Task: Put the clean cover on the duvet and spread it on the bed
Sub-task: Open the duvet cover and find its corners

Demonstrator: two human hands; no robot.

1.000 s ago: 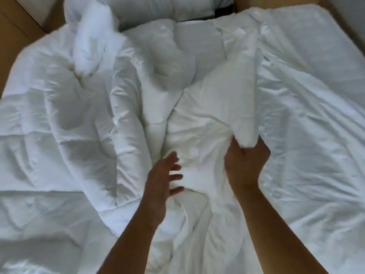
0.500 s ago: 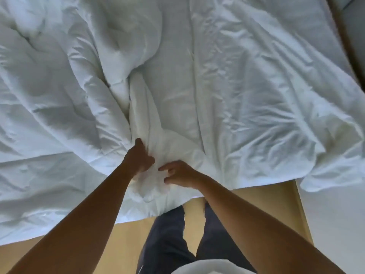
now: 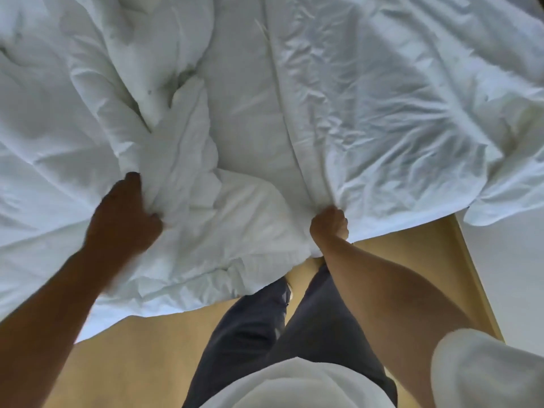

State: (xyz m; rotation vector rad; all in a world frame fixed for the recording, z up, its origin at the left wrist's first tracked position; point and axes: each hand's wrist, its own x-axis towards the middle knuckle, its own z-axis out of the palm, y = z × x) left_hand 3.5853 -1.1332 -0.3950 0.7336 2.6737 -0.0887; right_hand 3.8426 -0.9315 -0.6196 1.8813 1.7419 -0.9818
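Down over a spread of white bedding, a person takes hold with both hands. The left hand (image 3: 126, 219), blurred, has its fingers curled into a bunched fold of the puffy duvet (image 3: 235, 213), thumb pointing away from the body. The right hand (image 3: 329, 228) is balled into a fist around a gathered edge of the thin, crinkled cover (image 3: 382, 128), and creases fan out from that grip across the fabric.

The duvet lies heaped in front of the person. It rises in thick rolls beyond the left-hand grip and fills the stretch between the two hands, where one rounded corner sits just beside the right fist. Its near hem hangs below both grips, above the wooden floor (image 3: 141, 357). The cover runs away from the right fist to the far side and outward to the right, lying flat and wrinkled next to the duvet, and a loose end of it droops at the right edge.

Under the arms are dark trousers (image 3: 250, 334) and the hem of a white shirt (image 3: 294, 384). A white sleeve (image 3: 485, 369) is pushed up on the right arm.
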